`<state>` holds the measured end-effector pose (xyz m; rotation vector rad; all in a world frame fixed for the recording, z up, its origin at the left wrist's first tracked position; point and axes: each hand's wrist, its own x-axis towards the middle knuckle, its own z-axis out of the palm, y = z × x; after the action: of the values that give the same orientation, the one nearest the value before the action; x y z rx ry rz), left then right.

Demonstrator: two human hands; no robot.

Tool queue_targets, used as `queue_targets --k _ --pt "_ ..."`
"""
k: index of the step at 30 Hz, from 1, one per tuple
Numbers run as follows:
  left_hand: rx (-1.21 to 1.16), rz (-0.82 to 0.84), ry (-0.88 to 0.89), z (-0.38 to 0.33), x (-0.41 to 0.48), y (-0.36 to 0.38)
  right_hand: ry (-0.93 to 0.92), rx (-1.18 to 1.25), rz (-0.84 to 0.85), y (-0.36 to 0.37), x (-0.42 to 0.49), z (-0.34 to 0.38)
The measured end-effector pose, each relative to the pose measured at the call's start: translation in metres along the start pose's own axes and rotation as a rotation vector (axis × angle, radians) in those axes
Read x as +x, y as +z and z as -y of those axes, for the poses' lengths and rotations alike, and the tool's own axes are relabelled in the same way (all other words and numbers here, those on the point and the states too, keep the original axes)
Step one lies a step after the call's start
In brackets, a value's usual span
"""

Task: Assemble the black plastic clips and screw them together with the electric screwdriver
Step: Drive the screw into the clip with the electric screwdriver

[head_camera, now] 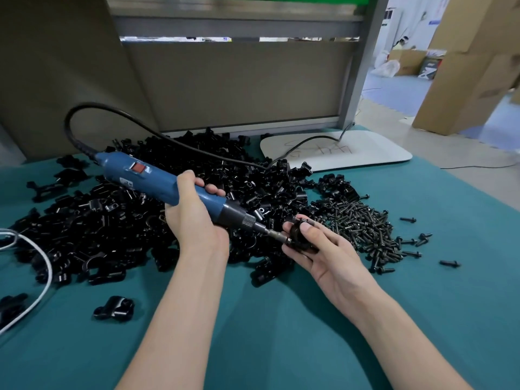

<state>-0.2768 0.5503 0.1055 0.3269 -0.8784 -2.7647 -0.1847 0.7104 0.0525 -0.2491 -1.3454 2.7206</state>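
My left hand grips the blue electric screwdriver around its lower body, tip pointing right and slightly down. The metal bit meets a black plastic clip assembly that my right hand holds between thumb and fingers. A screw at the clip is mostly hidden by my fingers. A large heap of loose black clips covers the green table behind both hands. To the right of my right hand lies a pile of black screws.
The screwdriver's black cable arcs up and back over the heap. A white board lies at the back right. One finished clip sits alone at front left, beside a white cable. Grey partition behind; table edge on the right.
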Motion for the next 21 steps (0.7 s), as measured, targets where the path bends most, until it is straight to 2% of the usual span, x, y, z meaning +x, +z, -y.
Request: queue_targets --k 11,21 --pt "-0.045 -0.073 -0.125 0.0065 0.0004 -0.0066 -0.028 -0.007 -0.010 0.0014 -0.0031 0.0009" --pt "-0.015 -0.101 -0.126 0.0109 -0.0066 -0.0031 -0.048 0.033 -0.063 0.0001 -0.0035 0.0026"
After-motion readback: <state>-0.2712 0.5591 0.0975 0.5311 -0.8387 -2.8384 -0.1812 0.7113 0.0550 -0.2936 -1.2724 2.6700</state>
